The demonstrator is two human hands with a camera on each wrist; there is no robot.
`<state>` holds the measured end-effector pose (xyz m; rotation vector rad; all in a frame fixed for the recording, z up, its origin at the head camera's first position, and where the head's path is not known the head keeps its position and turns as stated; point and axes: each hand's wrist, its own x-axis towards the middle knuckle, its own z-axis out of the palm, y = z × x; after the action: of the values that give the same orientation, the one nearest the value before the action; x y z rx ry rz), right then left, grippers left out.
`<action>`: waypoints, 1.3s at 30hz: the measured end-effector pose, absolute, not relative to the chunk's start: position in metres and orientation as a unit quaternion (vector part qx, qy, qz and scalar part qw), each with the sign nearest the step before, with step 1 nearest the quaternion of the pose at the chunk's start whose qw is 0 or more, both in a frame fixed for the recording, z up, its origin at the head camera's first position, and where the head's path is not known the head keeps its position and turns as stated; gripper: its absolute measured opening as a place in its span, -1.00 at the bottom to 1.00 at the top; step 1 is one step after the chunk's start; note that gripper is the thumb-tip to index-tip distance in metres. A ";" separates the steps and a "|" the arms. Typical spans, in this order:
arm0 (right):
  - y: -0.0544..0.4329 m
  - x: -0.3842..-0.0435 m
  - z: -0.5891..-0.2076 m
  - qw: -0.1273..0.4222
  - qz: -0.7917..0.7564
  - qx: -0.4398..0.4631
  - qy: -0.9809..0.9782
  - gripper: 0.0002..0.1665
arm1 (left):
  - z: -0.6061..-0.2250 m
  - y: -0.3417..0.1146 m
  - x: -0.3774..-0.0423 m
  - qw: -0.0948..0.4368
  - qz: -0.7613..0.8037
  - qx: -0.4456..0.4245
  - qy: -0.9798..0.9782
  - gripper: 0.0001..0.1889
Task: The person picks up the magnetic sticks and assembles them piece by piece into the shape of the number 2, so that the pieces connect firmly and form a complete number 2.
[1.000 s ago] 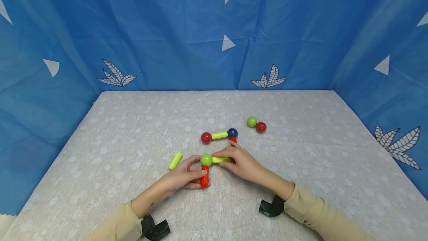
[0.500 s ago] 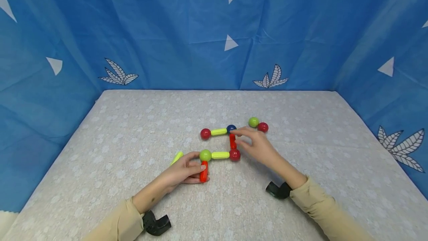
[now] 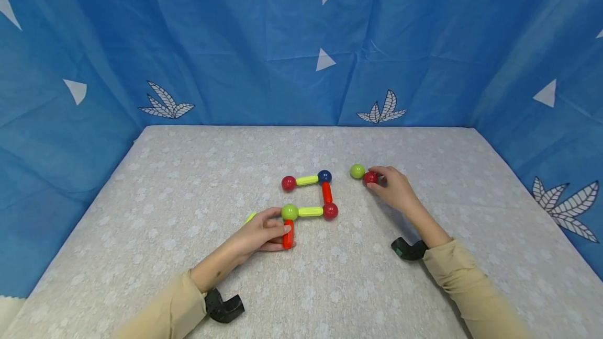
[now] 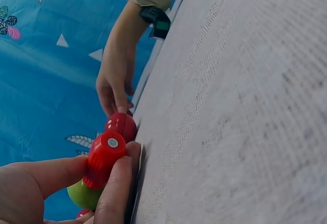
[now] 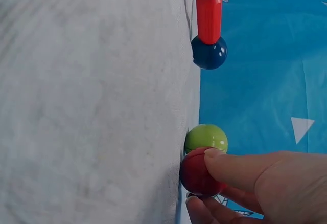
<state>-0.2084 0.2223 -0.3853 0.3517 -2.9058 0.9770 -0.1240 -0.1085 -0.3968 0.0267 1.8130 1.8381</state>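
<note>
A zigzag chain of coloured balls and ribbed rods lies on the table. It runs from a dark red ball (image 3: 289, 183) by a yellow rod (image 3: 307, 180) to a blue ball (image 3: 324, 177), down a red rod (image 3: 327, 193) to another red ball (image 3: 330, 211), then left to a green ball (image 3: 289, 212). My left hand (image 3: 260, 233) pinches the lower red rod (image 4: 104, 157) joined below that green ball; a silvery disc shows in its end. At the right, my right hand (image 3: 394, 187) grips a loose red ball (image 5: 198, 173) between thumb and fingers, right beside a loose green ball (image 5: 206, 137).
A loose yellow rod (image 3: 250, 217) lies behind my left hand, mostly hidden. Patterned pale cloth (image 3: 198, 171) covers the table, and a blue curtain (image 3: 235, 41) hangs behind it. Black wrist cameras (image 3: 225, 307) sit on both forearms.
My right hand has let go of the chain's lower yellow rod, passed the blue ball and moved right to the loose red ball. The left hand keeps its grip; the chain shifted slightly away.
</note>
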 end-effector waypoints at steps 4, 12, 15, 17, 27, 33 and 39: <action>0.223 -0.208 -0.388 0.033 0.317 0.106 -0.942 -0.56 | -0.397 -0.108 -0.126 0.276 0.687 0.006 0.672 -0.37; 0.226 -0.191 -0.385 -0.019 0.356 0.111 -0.928 -0.59 | -0.398 -0.108 -0.127 0.272 0.692 0.008 0.669 -0.37; 0.223 -0.176 -0.383 -0.052 0.403 0.122 -0.906 -0.61 | -0.398 -0.109 -0.128 0.269 0.693 0.004 0.669 -0.38; 0.218 -0.166 -0.383 -0.080 0.447 0.130 -0.881 -0.61 | -0.398 -0.109 -0.128 0.268 0.695 0.002 0.668 -0.38; 0.174 -0.118 -0.388 -0.270 0.622 0.109 -0.727 -0.45 | -0.400 -0.109 -0.132 0.275 0.712 -0.013 0.646 -0.37; 0.146 -0.101 -0.392 -0.362 0.673 0.089 -0.639 -0.49 | -0.401 -0.110 -0.132 0.279 0.719 -0.008 0.637 -0.35; 0.121 -0.090 -0.397 -0.427 0.711 0.086 -0.552 -0.54 | -0.402 -0.109 -0.131 0.276 0.724 -0.007 0.632 -0.35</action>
<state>-0.0895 0.1213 -0.3967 0.3845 -2.4555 3.1657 -0.1308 -0.1093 -0.4017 -0.0181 1.6991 1.9440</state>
